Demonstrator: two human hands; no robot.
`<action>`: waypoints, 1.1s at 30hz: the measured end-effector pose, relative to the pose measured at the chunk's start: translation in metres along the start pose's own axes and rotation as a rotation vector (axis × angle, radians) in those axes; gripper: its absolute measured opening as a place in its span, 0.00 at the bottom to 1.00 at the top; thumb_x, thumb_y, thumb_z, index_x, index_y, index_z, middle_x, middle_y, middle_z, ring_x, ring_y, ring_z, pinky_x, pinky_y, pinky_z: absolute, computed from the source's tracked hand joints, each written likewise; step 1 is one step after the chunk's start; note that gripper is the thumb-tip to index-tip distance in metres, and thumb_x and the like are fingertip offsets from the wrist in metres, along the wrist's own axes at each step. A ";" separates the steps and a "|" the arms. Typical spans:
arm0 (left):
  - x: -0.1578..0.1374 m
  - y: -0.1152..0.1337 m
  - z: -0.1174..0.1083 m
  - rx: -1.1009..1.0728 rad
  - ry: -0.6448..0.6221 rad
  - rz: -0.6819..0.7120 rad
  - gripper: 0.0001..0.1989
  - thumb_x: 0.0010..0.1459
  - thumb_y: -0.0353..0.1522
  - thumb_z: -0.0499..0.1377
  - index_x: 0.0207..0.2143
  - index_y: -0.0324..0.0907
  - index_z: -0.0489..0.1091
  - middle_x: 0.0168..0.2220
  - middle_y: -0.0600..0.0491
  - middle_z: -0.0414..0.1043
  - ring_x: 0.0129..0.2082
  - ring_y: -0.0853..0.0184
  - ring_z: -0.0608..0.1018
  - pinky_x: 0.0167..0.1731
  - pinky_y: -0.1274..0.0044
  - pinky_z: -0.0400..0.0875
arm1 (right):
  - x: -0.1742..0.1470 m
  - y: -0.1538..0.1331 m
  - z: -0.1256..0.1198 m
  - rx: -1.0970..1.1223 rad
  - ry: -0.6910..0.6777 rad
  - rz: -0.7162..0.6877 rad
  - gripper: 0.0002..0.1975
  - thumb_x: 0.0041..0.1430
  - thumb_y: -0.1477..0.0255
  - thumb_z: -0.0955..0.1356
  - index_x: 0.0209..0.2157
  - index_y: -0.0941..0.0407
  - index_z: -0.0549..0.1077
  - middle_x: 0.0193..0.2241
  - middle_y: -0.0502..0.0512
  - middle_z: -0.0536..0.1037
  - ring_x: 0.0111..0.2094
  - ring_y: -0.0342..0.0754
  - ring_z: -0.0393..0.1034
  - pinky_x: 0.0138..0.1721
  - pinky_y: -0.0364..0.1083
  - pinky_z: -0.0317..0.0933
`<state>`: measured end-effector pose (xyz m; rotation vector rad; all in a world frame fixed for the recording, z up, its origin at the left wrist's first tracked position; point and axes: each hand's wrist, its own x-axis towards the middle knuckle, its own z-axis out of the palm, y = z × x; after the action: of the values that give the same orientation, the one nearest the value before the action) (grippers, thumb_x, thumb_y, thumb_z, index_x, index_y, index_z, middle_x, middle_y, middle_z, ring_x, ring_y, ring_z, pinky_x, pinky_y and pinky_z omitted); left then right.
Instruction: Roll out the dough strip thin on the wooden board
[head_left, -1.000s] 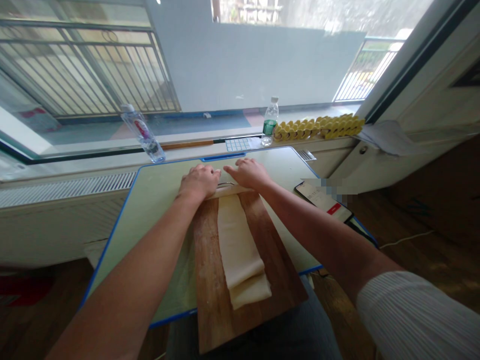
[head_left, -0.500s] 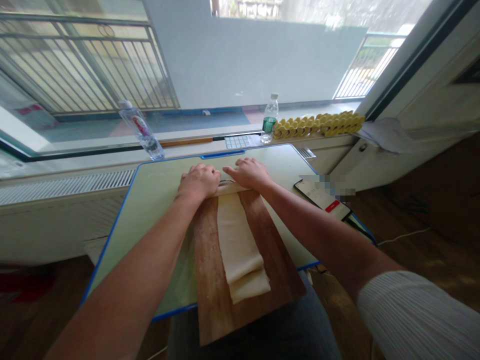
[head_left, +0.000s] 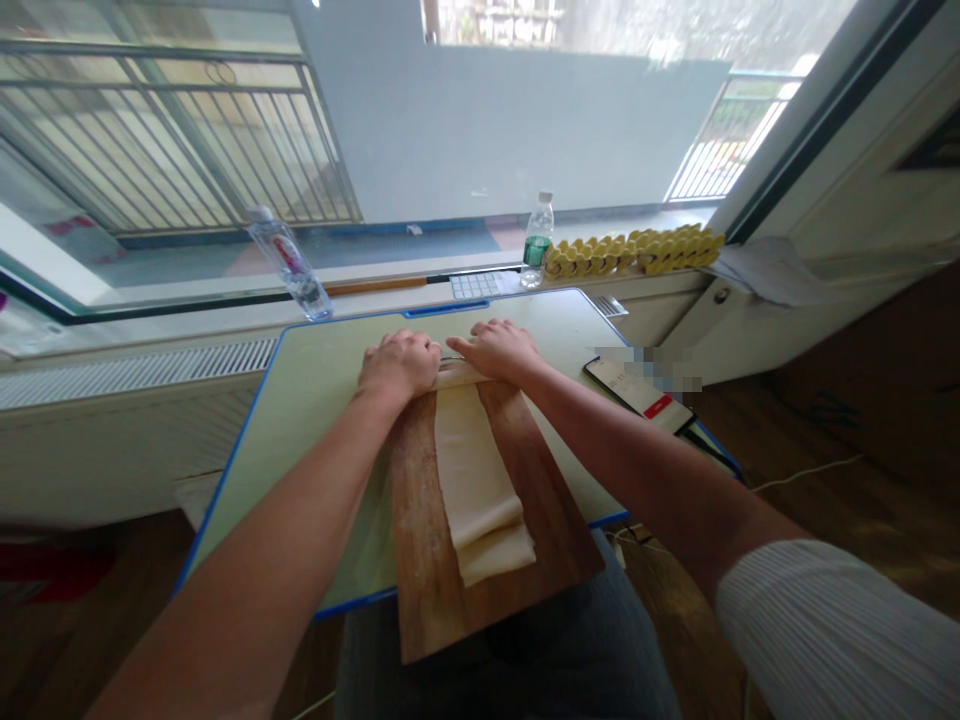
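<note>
A long, pale sheet of dough (head_left: pixel 474 480) lies lengthwise on a wooden board (head_left: pixel 424 560), with its near end folded over. Across the far end of the dough rests a light rolling pin (head_left: pixel 456 376). My left hand (head_left: pixel 403 362) is over the pin's left end, its fingers bent and closed. Over the right end lies my right hand (head_left: pixel 501 348), gripping from above, with the thumb pointing inward. Both hands hide the ends of the pin. Something thin and dark shows just behind the pin, too small to name.
The board lies on a pale folding table (head_left: pixel 300 440) with a blue rim, its near end overhanging my lap. A phone (head_left: pixel 637 390) lies at the right. On the sill stand two bottles, one left (head_left: pixel 292 265) and one right (head_left: pixel 537 245), beside yellow egg cartons (head_left: pixel 634 250).
The view has shifted slightly, so the board's near end sits a little higher. My hands and the rolling pin stay in nearly the same place on the dough.
</note>
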<state>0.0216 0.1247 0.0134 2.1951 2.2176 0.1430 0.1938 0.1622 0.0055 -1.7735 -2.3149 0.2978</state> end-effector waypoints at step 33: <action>-0.064 0.012 0.002 -0.021 0.007 -0.042 0.30 0.73 0.47 0.37 0.61 0.53 0.73 0.66 0.44 0.72 0.63 0.49 0.74 0.61 0.54 0.69 | -0.075 -0.006 -0.008 -0.215 -0.019 -0.170 0.24 0.77 0.53 0.55 0.66 0.34 0.70 0.71 0.57 0.67 0.68 0.67 0.60 0.62 0.72 0.56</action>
<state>0.0340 0.0613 0.0095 2.1391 2.2530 0.1732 0.2098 0.0890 0.0113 -1.6531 -2.5755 0.0387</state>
